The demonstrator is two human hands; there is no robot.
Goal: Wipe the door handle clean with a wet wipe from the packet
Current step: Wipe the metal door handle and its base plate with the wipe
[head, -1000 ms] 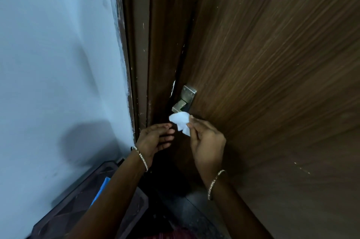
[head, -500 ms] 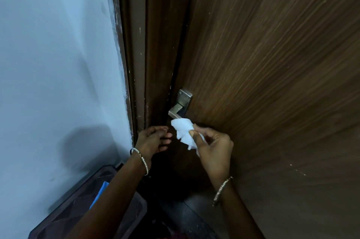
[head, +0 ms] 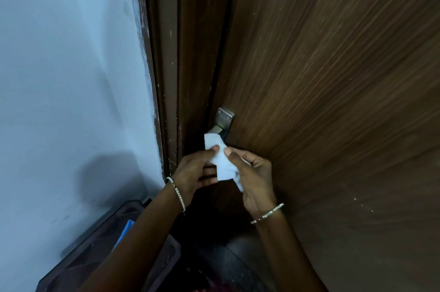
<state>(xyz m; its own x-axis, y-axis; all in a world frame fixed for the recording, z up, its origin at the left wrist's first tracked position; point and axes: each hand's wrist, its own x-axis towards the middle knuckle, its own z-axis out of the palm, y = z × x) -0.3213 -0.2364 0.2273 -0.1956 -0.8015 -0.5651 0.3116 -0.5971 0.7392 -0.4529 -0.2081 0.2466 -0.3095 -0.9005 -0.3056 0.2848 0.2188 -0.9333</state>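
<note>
A metal door handle (head: pixel 222 120) with a square plate sits on the brown wooden door (head: pixel 333 101), near its left edge. Just below the handle a white wet wipe (head: pixel 220 160) is held up, its top edge overlapping the lever's lower part. My left hand (head: pixel 194 172) pinches the wipe's left side with thumb and fingers. My right hand (head: pixel 253 176) grips its right side and lower end. Both wrists wear thin bracelets. The packet is not clearly in view.
A dark brown door frame (head: pixel 171 65) runs beside the door, with a pale blue wall (head: pixel 71 77) to the left. At the lower left stands a dark tray-like container (head: pixel 100 251) holding something blue (head: pixel 123 232). Dark floor (head: pixel 226 265) lies below.
My left hand has moved right and taken hold of the wipe, which only my right hand held before. The wipe is now spread flatter between both hands.
</note>
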